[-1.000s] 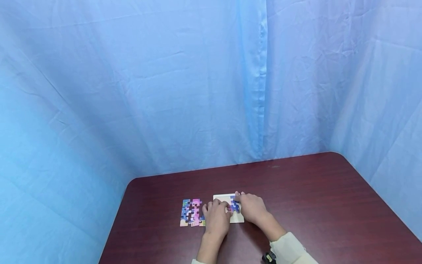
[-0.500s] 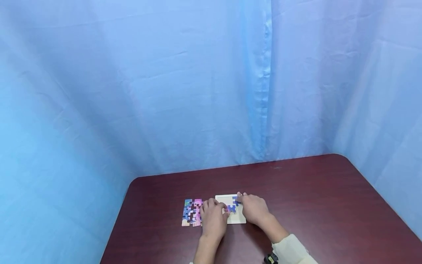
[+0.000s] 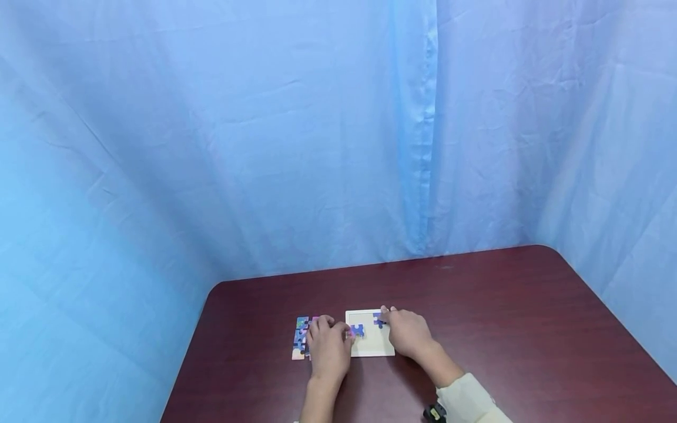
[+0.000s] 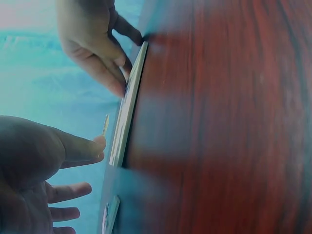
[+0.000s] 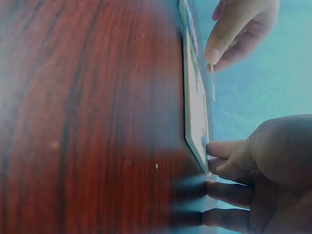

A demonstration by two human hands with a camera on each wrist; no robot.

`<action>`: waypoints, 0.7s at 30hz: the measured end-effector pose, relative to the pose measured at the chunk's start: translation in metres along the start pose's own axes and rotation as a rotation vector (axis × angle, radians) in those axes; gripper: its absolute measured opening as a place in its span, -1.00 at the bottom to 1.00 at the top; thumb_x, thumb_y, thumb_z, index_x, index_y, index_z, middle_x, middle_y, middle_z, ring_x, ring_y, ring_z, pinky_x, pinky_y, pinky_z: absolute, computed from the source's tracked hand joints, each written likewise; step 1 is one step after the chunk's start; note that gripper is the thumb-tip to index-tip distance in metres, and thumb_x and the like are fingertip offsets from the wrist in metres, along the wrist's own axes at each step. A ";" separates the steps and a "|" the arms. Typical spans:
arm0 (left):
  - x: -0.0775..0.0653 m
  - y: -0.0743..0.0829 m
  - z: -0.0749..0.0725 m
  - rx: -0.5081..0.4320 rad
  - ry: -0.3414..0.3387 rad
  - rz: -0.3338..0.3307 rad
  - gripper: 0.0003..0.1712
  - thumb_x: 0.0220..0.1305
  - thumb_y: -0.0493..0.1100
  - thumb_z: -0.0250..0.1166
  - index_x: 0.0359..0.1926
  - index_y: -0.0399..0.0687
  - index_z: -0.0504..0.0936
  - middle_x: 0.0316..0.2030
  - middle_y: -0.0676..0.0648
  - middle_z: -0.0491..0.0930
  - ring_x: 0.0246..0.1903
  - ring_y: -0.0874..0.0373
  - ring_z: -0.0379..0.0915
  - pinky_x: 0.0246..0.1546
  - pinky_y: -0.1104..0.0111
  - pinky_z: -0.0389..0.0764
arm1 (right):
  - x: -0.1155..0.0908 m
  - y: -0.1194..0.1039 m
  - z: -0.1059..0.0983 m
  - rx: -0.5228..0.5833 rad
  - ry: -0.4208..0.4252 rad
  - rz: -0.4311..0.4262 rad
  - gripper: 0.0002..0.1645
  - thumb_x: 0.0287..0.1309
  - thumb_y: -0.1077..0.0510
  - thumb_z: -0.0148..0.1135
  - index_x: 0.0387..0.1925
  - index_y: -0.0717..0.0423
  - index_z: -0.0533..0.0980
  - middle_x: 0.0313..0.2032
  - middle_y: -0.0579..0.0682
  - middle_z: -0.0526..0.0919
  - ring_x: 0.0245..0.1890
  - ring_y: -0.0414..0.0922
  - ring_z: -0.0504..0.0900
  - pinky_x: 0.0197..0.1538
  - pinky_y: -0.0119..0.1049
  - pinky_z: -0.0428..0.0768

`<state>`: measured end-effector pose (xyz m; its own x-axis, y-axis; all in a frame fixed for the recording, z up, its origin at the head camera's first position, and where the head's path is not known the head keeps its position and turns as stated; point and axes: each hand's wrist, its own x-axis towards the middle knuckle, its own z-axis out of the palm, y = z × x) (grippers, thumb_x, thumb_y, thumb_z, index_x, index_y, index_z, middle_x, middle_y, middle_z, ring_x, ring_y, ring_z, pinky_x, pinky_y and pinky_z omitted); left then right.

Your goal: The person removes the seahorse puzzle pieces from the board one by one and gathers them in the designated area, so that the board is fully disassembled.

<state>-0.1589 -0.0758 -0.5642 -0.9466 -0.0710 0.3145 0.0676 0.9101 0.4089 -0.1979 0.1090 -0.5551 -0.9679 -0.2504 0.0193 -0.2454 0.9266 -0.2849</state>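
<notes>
Between its thumb and index finger, my left hand (image 3: 329, 352) pinches a blue and pink jigsaw piece (image 3: 358, 330). Both wrist views show this piece edge-on, raised over the shallow white puzzle tray (image 3: 376, 348). Another blue jigsaw piece (image 3: 377, 318) lies in the tray's far right corner. There my right hand (image 3: 409, 335) grips the tray's edge, its fingertips right at that corner piece. In the right wrist view, the other fingers (image 5: 229, 195) reach down beside the tray. My left hand partly covers a group of colourful jigsaw pieces (image 3: 300, 338) left of the tray.
A dark red wood-grain table (image 3: 476, 329) bears the tray and pieces. Light blue curtains (image 3: 317, 147) hang behind it and at both sides. A small black device (image 3: 435, 413) sits at my right sleeve (image 3: 468, 396).
My left hand has drawn back to the left with its piece, away from the corner piece, and now covers more of the loose group. The right hand has stayed at the tray.
</notes>
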 end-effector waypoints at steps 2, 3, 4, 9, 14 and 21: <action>0.001 -0.003 -0.003 -0.004 0.004 -0.013 -0.82 0.14 -0.12 0.60 -0.24 -0.01 0.82 -0.03 -0.19 0.59 0.10 -0.17 0.42 0.22 -0.19 0.40 | 0.001 0.000 0.000 -0.002 0.009 -0.002 -0.44 0.25 0.40 0.15 0.23 0.03 0.69 0.28 0.16 0.68 0.19 0.13 0.74 -0.13 0.07 0.73; 0.001 -0.005 -0.004 -0.007 0.006 -0.021 -0.82 0.15 -0.12 0.60 -0.23 -0.02 0.82 -0.02 -0.20 0.59 0.11 -0.18 0.42 0.23 -0.19 0.40 | 0.001 0.000 0.000 -0.002 0.010 -0.002 -0.44 0.24 0.40 0.15 0.23 0.04 0.69 0.28 0.16 0.69 0.19 0.13 0.74 -0.12 0.08 0.73; 0.001 -0.007 -0.005 -0.006 0.007 -0.027 -0.82 0.15 -0.12 0.60 -0.23 -0.02 0.82 -0.02 -0.19 0.59 0.11 -0.19 0.42 0.23 -0.20 0.40 | 0.001 0.000 0.000 -0.001 0.009 -0.001 -0.43 0.24 0.41 0.15 0.23 0.04 0.68 0.28 0.17 0.69 0.19 0.13 0.74 -0.11 0.09 0.73; -0.001 -0.016 -0.011 0.005 0.029 -0.040 -0.80 0.13 -0.12 0.61 -0.22 -0.03 0.82 0.00 -0.21 0.62 0.12 -0.20 0.45 0.20 -0.18 0.41 | -0.001 0.000 0.000 0.013 -0.021 0.009 -0.41 0.25 0.42 0.12 0.26 0.03 0.67 0.30 0.19 0.67 0.22 0.16 0.72 -0.20 0.02 0.69; -0.001 -0.023 -0.017 0.035 0.041 -0.051 -0.79 0.11 -0.12 0.61 -0.23 -0.02 0.81 0.03 -0.25 0.63 0.13 -0.25 0.45 0.21 -0.18 0.41 | -0.003 0.000 0.000 0.024 -0.029 0.010 -0.39 0.25 0.44 0.12 0.24 -0.02 0.69 0.34 0.13 0.65 0.27 0.14 0.69 -0.29 -0.07 0.62; 0.000 -0.031 -0.025 0.020 0.018 -0.109 -0.80 0.13 -0.15 0.60 -0.21 -0.02 0.82 0.03 -0.25 0.61 0.18 -0.28 0.42 0.25 -0.21 0.37 | -0.001 0.002 0.000 0.019 -0.033 0.008 -0.37 0.25 0.45 0.11 0.28 0.02 0.65 0.33 0.20 0.64 0.25 0.17 0.70 -0.20 0.04 0.69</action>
<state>-0.1532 -0.1143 -0.5556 -0.9421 -0.1768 0.2849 -0.0413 0.9044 0.4247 -0.1969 0.1108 -0.5558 -0.9676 -0.2522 -0.0150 -0.2360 0.9233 -0.3031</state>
